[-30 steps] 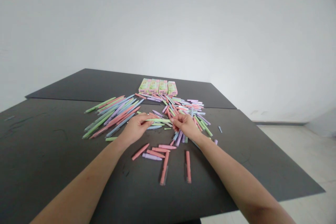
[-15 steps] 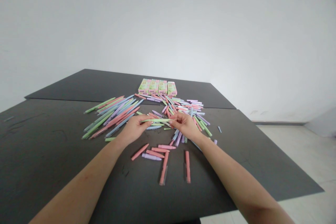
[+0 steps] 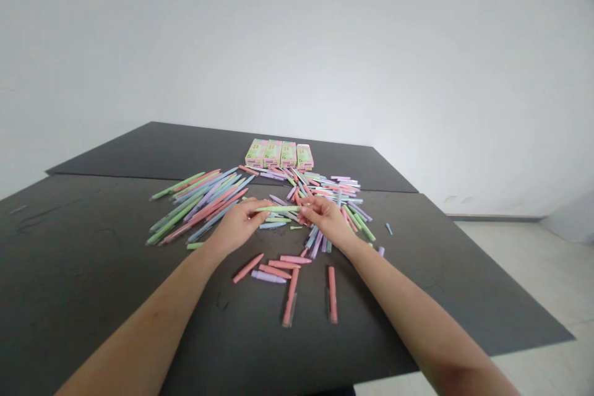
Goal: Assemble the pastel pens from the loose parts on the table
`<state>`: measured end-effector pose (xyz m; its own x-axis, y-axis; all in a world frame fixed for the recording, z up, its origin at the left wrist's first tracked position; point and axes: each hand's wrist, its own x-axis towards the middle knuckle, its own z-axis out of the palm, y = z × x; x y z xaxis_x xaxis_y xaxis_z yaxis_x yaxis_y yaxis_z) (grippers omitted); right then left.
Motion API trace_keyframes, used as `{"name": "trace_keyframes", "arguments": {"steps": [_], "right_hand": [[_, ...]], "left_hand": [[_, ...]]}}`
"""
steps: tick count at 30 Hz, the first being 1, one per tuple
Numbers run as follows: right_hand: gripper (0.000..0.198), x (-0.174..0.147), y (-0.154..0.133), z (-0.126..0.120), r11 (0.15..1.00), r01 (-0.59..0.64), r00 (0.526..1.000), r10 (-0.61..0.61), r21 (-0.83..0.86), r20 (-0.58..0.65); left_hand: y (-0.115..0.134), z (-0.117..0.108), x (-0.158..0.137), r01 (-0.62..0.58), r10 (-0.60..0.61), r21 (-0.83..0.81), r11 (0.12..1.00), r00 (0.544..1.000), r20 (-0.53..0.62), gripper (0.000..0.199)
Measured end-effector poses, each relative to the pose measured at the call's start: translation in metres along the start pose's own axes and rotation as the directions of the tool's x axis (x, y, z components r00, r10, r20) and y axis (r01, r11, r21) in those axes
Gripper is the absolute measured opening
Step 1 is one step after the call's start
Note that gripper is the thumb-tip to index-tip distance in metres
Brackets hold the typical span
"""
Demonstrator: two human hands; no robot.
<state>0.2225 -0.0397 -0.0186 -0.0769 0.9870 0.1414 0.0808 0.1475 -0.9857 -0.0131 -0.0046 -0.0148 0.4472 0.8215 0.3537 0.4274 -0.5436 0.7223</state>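
Note:
Between my two hands a slim light green pen (image 3: 278,209) is held level above the table. My left hand (image 3: 237,223) pinches its left end, and my right hand (image 3: 325,216) has its fingertips closed at the right end. Beneath and beyond the hands lies a loose heap of pen parts (image 3: 334,189) in pink, purple, green and blue. Left of my left hand, several long assembled-looking pens (image 3: 199,207) lie side by side at a slant. Nearer to me are several pink barrel pieces (image 3: 277,271) and a purple piece (image 3: 268,276).
Several small green and pink boxes (image 3: 273,153) stand in a row at the back. Two pink pieces with clear clips, one of them a pink barrel (image 3: 332,294), lie near the front. A small blue piece (image 3: 388,229) sits apart on the dark table (image 3: 464,297).
Both hands have risen very slightly with the green pen still between them. The pen parts on the table lie as before.

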Motion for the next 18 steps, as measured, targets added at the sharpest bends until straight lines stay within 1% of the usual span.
{"name": "trace_keyframes", "arguments": {"steps": [2,4,5,8,11,14,18], "right_hand": [[0.039,0.0,0.001,0.0,0.999,0.02,0.999,-0.021,-0.028,-0.045],[0.033,0.0,0.002,-0.001,0.998,0.025,0.996,-0.03,-0.062,-0.084],[0.03,0.0,0.003,-0.002,0.997,0.024,0.995,-0.031,-0.074,-0.093],[0.025,0.0,0.005,-0.002,0.995,0.026,0.996,-0.035,-0.1,-0.083],[0.021,0.0,0.006,-0.001,0.991,0.031,0.998,-0.037,-0.127,-0.046],[0.017,0.0,0.008,0.0,0.991,0.027,0.999,-0.029,-0.133,-0.017],[0.015,-0.001,0.009,-0.001,0.991,0.022,1.0,-0.023,-0.133,-0.005]], "left_hand": [[-0.005,-0.003,0.001,0.047,-0.046,0.031,0.998,0.998,-0.054,0.038],[-0.01,-0.008,0.001,0.122,-0.095,0.153,0.981,0.98,-0.175,0.041],[-0.013,-0.011,0.001,0.171,-0.12,0.231,0.958,0.968,-0.219,0.041],[-0.02,-0.021,-0.001,0.264,-0.118,0.466,0.845,0.94,-0.319,0.042],[-0.026,-0.032,-0.002,0.329,-0.082,0.626,0.707,0.918,-0.389,0.043],[-0.032,-0.041,-0.004,0.362,-0.064,0.703,0.612,0.909,-0.412,0.042],[-0.035,-0.047,-0.007,0.462,-0.168,0.705,0.538,0.878,-0.448,0.041]]}}
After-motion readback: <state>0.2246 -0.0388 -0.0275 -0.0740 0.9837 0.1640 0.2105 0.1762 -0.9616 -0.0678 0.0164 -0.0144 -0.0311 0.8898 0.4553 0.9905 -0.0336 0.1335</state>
